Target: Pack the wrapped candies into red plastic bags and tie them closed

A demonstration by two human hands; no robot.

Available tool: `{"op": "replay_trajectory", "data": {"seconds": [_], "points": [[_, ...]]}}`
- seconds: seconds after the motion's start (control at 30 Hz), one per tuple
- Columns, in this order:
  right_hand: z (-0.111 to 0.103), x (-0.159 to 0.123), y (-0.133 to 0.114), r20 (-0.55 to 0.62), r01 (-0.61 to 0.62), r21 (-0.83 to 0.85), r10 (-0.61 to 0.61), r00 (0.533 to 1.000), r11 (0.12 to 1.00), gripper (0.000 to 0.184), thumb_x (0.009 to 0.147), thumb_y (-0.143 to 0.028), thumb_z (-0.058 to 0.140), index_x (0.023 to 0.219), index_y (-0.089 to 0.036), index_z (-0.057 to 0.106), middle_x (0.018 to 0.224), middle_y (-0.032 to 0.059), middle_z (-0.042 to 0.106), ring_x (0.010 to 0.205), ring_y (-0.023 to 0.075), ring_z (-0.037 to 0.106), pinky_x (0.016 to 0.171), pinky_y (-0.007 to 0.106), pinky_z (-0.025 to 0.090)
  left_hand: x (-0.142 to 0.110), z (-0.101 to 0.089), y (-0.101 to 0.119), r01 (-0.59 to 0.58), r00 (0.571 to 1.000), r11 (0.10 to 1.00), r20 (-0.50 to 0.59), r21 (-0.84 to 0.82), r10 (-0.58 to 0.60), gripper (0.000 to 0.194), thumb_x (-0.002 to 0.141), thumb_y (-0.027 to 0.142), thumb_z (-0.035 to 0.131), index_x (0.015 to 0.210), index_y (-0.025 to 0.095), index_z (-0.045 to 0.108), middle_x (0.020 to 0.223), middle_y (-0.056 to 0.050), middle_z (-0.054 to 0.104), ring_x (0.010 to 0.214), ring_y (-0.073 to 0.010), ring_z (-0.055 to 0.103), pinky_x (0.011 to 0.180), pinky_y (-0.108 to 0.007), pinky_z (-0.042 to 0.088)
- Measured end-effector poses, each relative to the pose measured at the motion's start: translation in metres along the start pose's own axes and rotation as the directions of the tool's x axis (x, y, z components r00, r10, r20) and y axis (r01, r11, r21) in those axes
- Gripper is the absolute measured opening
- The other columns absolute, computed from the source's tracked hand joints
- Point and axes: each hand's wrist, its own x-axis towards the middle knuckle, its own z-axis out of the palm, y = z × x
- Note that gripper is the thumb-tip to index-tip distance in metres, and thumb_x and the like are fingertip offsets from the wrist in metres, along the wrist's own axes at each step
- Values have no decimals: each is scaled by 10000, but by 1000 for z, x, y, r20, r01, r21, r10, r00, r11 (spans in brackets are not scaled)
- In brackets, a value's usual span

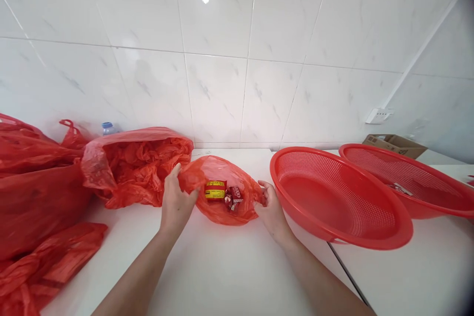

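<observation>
A thin red plastic bag (217,218) lies on the white table with its mouth spread wide. Inside it are a packet with a yellow label (215,190) and small dark red wrapped packets (234,196). My left hand (177,205) holds the bag's left edge, the film lying between thumb and fingers. On the opposite side, my right hand (272,212) pinches the rim between thumb and fingers, close to a red plastic basket. Some fingertips of both hands are hidden by the film.
Bulging red bags (40,197) and an open bag of crumpled red film (140,168) stand at left, with a blue-capped bottle (108,128) behind. At right are a red perforated basket (333,242), a second basket (425,207) and a cardboard box (402,147). A tiled wall (222,98) rises behind.
</observation>
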Motion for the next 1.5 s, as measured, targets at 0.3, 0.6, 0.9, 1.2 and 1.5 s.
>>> {"op": "replay_trajectory", "data": {"seconds": [0.3, 0.6, 0.9, 1.2, 1.5], "points": [[-8, -33, -9, -117, -64, -310, 28, 993, 949, 504, 680, -322, 620, 1145, -241, 444, 1153, 66, 568, 969, 200, 589, 761, 308, 483, 10, -8, -2, 263, 964, 896, 59, -357, -259, 285, 699, 331, 646, 951, 203, 611, 889, -24, 637, 790, -158, 587, 717, -280, 465], [-13, -15, -42, 57, 16, -221, -4, 998, 975, 72, 790, -242, 446, 811, -203, 503, 702, -31, 523, 586, 106, 454, 543, 227, 373, 27, -18, 16, 402, 904, 547, 222, -734, -366, 249, 595, 227, 730, 796, 174, 595, 765, 22, 588, 662, -98, 549, 594, -211, 453], [-29, -12, -107, -257, 270, -7, -263, 930, 963, 219, 849, -402, 552, 837, -188, 595, 755, -4, 571, 712, 114, 516, 654, 237, 415, 34, -54, 36, 315, 948, 608, 207, -729, -243, 208, 666, 245, 704, 846, 166, 634, 783, -1, 609, 682, -95, 558, 588, -182, 474], [-25, 39, -111, -168, 160, 656, -64, 984, 738, 159, 767, -317, 676, 857, -204, 610, 1018, 27, 645, 983, 156, 601, 822, 277, 488, 53, -57, 61, 370, 928, 643, 292, -671, -230, 189, 643, 257, 716, 728, 155, 581, 678, 22, 570, 549, -71, 505, 457, -158, 402], [-10, 59, -141, -27, 110, 748, -135, 990, 654, 158, 835, -320, 585, 970, -238, 592, 626, -50, 577, 521, 70, 535, 593, 218, 495, 74, -53, 116, 98, 989, 667, 149, -739, 20, 24, 734, 170, 580, 734, 171, 555, 601, 16, 561, 542, -82, 520, 472, -170, 381]]}}
